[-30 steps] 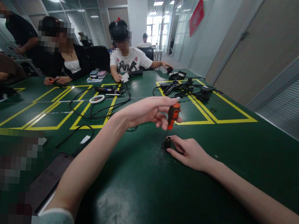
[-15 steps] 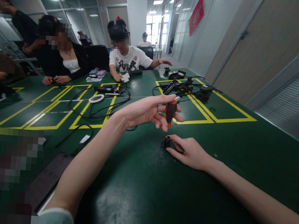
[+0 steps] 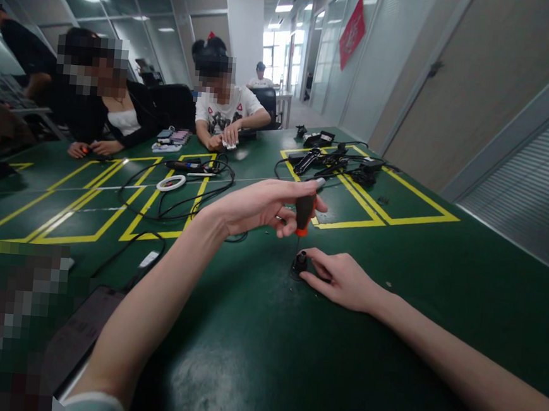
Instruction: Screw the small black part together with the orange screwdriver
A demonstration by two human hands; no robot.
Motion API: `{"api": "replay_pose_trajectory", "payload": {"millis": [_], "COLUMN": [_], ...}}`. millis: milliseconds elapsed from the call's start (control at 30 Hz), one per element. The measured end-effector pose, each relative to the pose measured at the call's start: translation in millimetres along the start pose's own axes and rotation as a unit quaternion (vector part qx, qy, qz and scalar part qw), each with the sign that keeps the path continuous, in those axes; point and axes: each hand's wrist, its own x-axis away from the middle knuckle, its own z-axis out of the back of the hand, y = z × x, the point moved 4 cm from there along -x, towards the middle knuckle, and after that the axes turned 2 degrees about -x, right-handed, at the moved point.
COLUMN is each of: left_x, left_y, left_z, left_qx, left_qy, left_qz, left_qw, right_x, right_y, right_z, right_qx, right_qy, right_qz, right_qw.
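My left hand [image 3: 283, 209] is closed around the handle of a small screwdriver [image 3: 305, 215], dark with orange-red ends. The screwdriver stands near upright, its thin shaft pointing down at a small black round-based part [image 3: 299, 266] on the green table. Whether the tip touches the part I cannot tell. My right hand [image 3: 340, 277] pinches that part from the right with thumb and forefinger, holding it against the table top. Tiny bits lie on the table just below it, too small to name.
Black cables and devices [image 3: 339, 163] lie inside yellow tape outlines at the back right. A white ring [image 3: 170, 183] and looping cables sit to the left. A dark flat device [image 3: 79, 329] is beside my left forearm. Other people sit across the green table [image 3: 360, 377].
The screwdriver's handle has tilted slightly and my left-hand fingers have curled more around it. My right hand keeps its pinch. Across the table, a person brought both hands together. The view shifted slightly.
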Motion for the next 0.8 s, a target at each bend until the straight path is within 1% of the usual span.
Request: {"api": "replay_pose_trajectory", "payload": {"millis": [133, 233, 367, 467, 667, 800], "left_x": [-1.5, -1.7, -0.3, 0.2, -2.7, -3.0], "left_y": [-3.4, -2.6, 1.9, 3.0, -1.3, -3.2], "left_z": [4.2, 3.8, 0.4, -0.7, 2.1, 3.6], "left_qx": [0.007, -0.003, -0.008, -0.016, 0.001, 0.000], "left_qy": [-0.005, -0.007, 0.011, 0.019, -0.003, -0.008], "left_qz": [0.007, 0.001, -0.013, -0.008, 0.007, 0.013], "left_qw": [1.000, 1.000, 1.000, 1.000, 1.000, 1.000], "right_x": [0.2, 0.8, 2.0, 2.9, 4.0, 4.3], "right_y": [-0.4, -1.4, -1.6, -0.7, 1.5, 1.5], "right_z": [0.2, 1.6, 4.0, 5.9, 7.5, 7.4], "right_qx": [0.003, 0.015, 0.022, 0.023, 0.020, 0.018], "right_qy": [0.000, 0.006, 0.009, 0.014, 0.012, 0.011], "right_qz": [0.001, 0.000, 0.004, 0.014, 0.014, 0.017], "right_qw": [1.000, 1.000, 1.000, 1.000, 1.000, 1.000]}}
